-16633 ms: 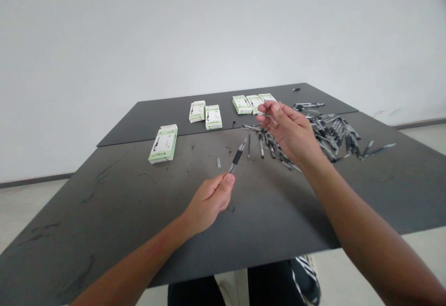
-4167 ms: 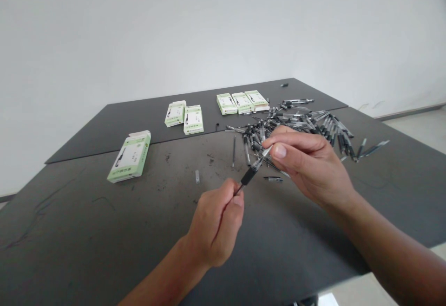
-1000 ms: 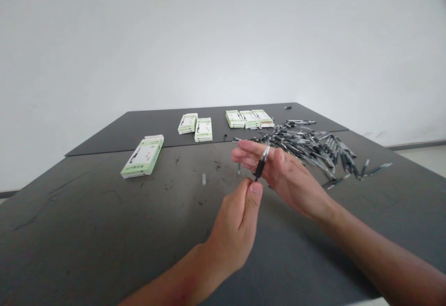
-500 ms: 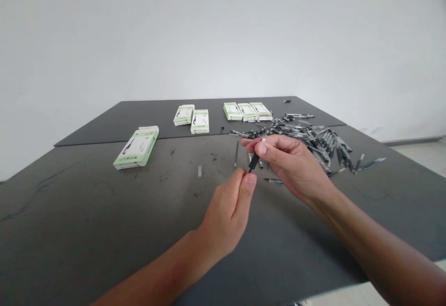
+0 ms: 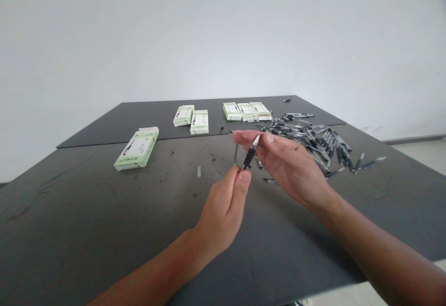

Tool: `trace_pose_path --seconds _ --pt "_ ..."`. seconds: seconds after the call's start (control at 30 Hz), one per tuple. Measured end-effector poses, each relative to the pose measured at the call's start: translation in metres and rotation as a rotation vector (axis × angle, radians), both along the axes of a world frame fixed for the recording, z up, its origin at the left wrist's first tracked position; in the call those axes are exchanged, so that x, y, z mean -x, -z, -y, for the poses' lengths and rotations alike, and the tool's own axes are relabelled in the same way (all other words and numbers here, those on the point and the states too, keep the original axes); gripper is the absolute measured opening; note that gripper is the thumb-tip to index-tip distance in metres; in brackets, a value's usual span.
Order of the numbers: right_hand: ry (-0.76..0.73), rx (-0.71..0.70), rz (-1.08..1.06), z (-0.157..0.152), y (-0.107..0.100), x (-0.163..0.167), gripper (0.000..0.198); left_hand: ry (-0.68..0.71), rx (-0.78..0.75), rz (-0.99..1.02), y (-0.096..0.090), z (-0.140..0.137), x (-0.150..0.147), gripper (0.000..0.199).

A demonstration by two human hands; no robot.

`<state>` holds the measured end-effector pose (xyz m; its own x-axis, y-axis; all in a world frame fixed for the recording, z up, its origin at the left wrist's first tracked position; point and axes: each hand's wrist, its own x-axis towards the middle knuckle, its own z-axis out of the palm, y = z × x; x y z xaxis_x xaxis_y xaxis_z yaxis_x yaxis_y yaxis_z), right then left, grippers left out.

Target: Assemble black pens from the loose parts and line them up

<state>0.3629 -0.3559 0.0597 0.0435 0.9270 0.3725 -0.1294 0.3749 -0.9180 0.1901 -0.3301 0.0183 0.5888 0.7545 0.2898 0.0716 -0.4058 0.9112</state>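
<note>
My left hand (image 5: 225, 204) is closed around the barrel of a pen (image 5: 249, 157), whose black grip and silver tip point up and to the right. The pen's rear part is hidden in that fist. Just behind the tip, my right hand (image 5: 289, 162) is open, its fingers stretched out flat and the thumb apart from the pen. Whether a finger touches the tip I cannot tell. A short clear pen cap (image 5: 199, 172) lies on the table left of my hands.
Beyond my right hand spreads a heap of pens (image 5: 329, 143) on the dark table (image 5: 87, 213). One green-and-white box (image 5: 137, 149) lies at left with its flap up; several more, such as this box (image 5: 200, 122), lie farther back. A pale wall (image 5: 209, 36) stands behind.
My right hand has let go of the pen's front end and its fingers have straightened, baring the silver tip. My left hand has shifted slightly left, still holding the pen.
</note>
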Motion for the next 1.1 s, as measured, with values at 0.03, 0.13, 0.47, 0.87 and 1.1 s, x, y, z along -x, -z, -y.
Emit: trace_pose_path --seconds 0.03,0.13,0.47,0.87,1.1 --pt "0.041 0.002 0.013 -0.001 0.002 0.000 0.028 0.003 -0.003 0.000 0.000 0.000 0.000 0.047" --pt "0.144 0.038 -0.008 -0.004 0.008 -0.003 0.014 0.026 -0.019 0.003 -0.001 -0.001 0.000 0.046" --pt "-0.093 0.024 -0.060 0.001 -0.001 0.003 0.032 0.043 0.005 0.018 0.002 0.001 -0.001 0.044" --pt "-0.045 0.075 -0.096 -0.003 0.006 0.004 0.043 0.039 0.030 0.023 0.005 0.000 -0.002 0.047" --pt "0.078 0.039 0.013 -0.004 0.008 -0.004 0.019 0.040 0.040 0.047 0.006 -0.002 -0.002 0.047"
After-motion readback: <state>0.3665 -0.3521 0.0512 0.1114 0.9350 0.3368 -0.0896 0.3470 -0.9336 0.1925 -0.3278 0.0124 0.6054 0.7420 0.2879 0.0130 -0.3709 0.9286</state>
